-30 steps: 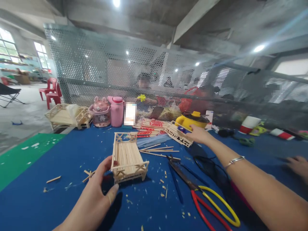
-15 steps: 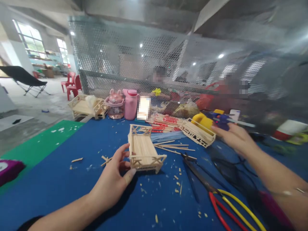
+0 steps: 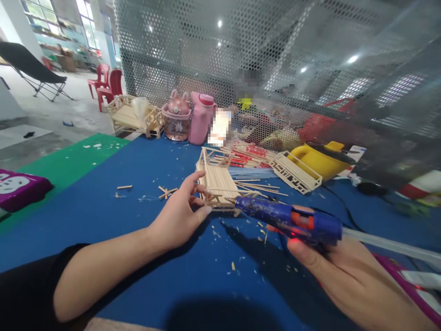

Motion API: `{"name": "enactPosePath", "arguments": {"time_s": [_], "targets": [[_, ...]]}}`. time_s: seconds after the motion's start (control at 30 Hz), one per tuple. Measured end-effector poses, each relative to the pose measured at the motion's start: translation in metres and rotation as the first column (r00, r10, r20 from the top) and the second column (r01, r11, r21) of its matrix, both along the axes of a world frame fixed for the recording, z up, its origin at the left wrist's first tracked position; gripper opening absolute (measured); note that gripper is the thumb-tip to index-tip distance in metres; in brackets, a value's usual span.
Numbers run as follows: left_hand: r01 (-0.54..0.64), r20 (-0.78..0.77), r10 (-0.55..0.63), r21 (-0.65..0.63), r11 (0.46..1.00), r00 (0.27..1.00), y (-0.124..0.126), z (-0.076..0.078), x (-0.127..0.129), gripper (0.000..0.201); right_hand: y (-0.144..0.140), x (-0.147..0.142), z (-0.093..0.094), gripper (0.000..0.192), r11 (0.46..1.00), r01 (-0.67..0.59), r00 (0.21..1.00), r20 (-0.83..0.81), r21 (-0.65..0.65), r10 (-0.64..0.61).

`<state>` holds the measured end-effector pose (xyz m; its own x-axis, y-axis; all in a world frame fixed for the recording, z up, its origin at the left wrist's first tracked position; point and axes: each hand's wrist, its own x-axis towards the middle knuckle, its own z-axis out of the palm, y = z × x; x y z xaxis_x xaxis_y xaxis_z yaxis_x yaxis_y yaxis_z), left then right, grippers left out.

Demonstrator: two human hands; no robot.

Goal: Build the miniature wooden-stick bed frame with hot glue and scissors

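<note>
While the left hand [image 3: 179, 218] steadies the stick bed [image 3: 217, 182] mid-table, the right hand [image 3: 344, 271] grips a glue gun [image 3: 285, 218], its nozzle seemingly touching the frame.

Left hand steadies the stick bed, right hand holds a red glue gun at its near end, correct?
Not quite: the head view shows the glue gun is blue. The left hand steadies the stick bed, and the right hand holds the gun at its near end.
</note>
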<state>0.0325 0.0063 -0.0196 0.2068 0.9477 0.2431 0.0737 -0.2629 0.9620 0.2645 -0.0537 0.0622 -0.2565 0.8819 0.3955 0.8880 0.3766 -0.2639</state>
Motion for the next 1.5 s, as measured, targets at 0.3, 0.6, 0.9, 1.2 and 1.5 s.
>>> {"name": "enactPosePath", "arguments": {"time_s": [0.3,0.6,0.9,1.2,1.5], "targets": [[0.017,0.003,-0.017,0.021,1.0,1.0,0.0,0.0,-0.002,0.067,0.011,-0.005,0.006,0.041,0.999,-0.054,0.995,0.082,0.002,0.054],[0.02,0.008,-0.02,0.013,1.0,1.0,0.0,0.002,-0.001,0.066,0.014,-0.009,0.004,0.041,0.999,-0.043,0.993,0.107,0.016,0.041],[0.023,0.019,-0.023,0.008,1.0,1.0,0.001,0.001,-0.001,0.067,0.014,-0.012,0.005,0.037,0.999,-0.036,0.995,0.097,-0.001,0.036],[0.022,0.013,-0.022,0.004,1.0,1.0,0.001,-0.001,-0.001,0.067,0.015,-0.008,0.001,0.032,0.997,-0.077,0.987,0.141,0.033,0.071],[0.015,0.007,-0.015,-0.033,0.999,1.0,-0.001,0.004,0.001,0.067,0.009,0.003,-0.006,0.045,0.993,-0.076,0.975,0.214,0.088,0.056]]}}
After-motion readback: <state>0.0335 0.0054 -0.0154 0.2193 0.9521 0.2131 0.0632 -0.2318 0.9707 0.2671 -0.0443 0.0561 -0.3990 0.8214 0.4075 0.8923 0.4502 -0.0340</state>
